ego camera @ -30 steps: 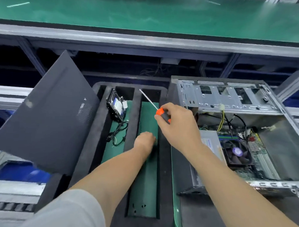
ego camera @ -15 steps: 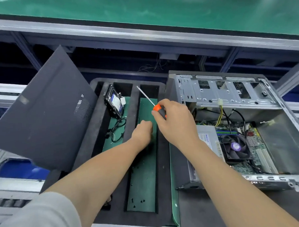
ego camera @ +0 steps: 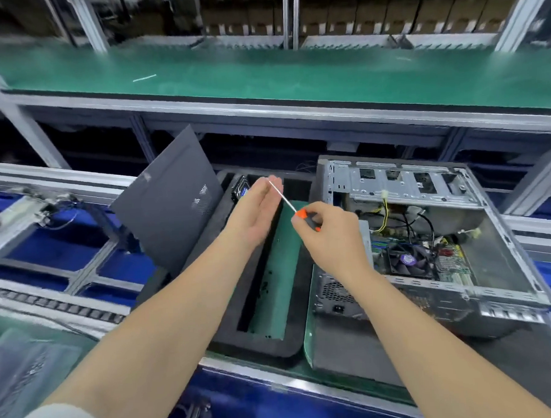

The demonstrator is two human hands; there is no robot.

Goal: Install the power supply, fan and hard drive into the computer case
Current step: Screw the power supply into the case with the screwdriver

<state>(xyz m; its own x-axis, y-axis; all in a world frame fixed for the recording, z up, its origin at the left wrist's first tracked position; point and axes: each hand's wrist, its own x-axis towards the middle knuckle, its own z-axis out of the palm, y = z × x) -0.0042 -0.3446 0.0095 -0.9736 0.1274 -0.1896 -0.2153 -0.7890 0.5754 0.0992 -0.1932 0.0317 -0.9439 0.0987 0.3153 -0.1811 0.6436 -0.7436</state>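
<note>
Head view. Drive (ego camera: 240, 191) upright in far slot of tray (ego camera: 258, 345), just behind left hand (ego camera: 258, 209), fingers (ego camera: 278, 185) straight, holding nothing. Right hand (ego camera: 329, 238) clamped on screwdriver (ego camera: 299, 212), shaft crossing left fingers. Likely rigid, dense, shock-sensitive: grip by side edges, avoid circuit board. Leaning panel (ego camera: 172, 197) left of tray; case (ego camera: 491, 262) open at right, loose cables across interior, possibly in the way.
</note>
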